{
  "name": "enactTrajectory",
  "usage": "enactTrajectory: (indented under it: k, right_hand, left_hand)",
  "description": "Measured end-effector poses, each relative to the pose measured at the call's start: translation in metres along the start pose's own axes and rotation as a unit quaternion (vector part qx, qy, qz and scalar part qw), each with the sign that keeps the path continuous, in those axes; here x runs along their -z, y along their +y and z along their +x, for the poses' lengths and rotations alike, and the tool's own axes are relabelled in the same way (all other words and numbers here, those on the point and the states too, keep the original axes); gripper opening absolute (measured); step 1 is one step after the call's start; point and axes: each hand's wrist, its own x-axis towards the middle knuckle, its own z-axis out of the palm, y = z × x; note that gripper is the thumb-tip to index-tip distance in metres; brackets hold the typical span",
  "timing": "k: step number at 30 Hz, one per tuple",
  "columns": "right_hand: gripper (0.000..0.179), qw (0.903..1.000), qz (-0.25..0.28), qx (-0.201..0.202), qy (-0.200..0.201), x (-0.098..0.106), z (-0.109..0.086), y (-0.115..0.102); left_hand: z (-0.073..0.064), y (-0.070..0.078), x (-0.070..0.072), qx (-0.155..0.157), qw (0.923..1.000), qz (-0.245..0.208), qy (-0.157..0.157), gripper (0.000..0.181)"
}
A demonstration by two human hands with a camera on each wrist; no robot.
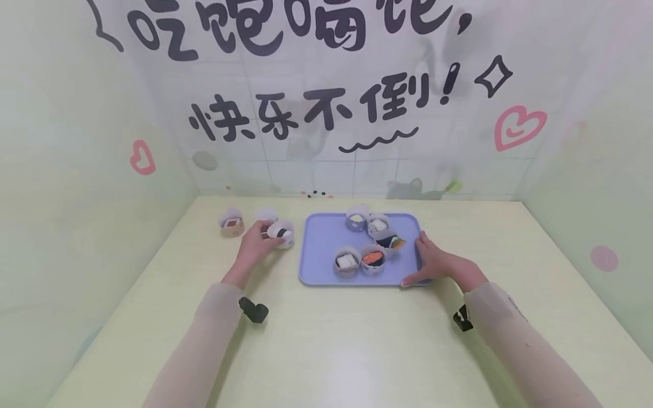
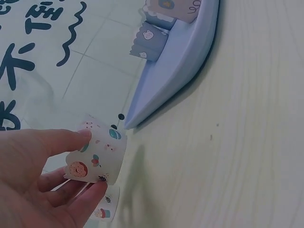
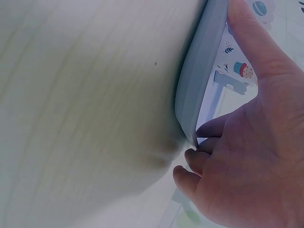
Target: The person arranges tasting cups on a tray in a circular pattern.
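Observation:
My left hand (image 1: 257,245) holds a white paper cup (image 2: 97,149) printed with small treats, thumb on one side and fingers on the other. Inside that cup, in the head view, sits a black-and-white sushi piece (image 1: 282,233). The cup is just left of a blue tray (image 1: 318,241). At the tray's right end, my right hand (image 1: 437,262) grips the rim, its thumb along the front edge and its fingers at the side. On the tray stand several paper cups, one with orange-topped sushi (image 1: 373,259), one with a white piece (image 1: 347,262), and a tilted dark one (image 1: 390,242).
Left of my left hand stands a brown cup (image 1: 232,224) with a reddish-brown filling. Another pale cup (image 1: 267,214) is partly hidden behind the hand. The pale wooden table (image 1: 326,340) meets a printed wall (image 1: 326,175) at the back.

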Motion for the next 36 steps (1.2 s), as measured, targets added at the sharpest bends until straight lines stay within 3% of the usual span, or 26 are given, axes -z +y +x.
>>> enactTrajectory:
  k: [12, 22, 36]
  right_hand:
    - [0.135, 1.0000, -0.004, -0.005, 0.007, 0.003, 0.001, 0.000]
    - [0.135, 0.9999, 0.004, 0.001, 0.016, 0.010, -0.004, -0.001]
    - [0.134, 0.9999, 0.007, 0.002, 0.012, -0.004, -0.005, -0.002]
  left_hand:
    - [-0.001, 0.019, -0.016, -0.036, 0.9988, 0.013, -0.029, 0.062]
    - [-0.002, 0.039, -0.037, -0.069, 0.9954, -0.006, -0.066, 0.059]
    - [-0.018, 0.037, -0.069, -0.088, 0.9897, 0.035, -0.108, 0.052]
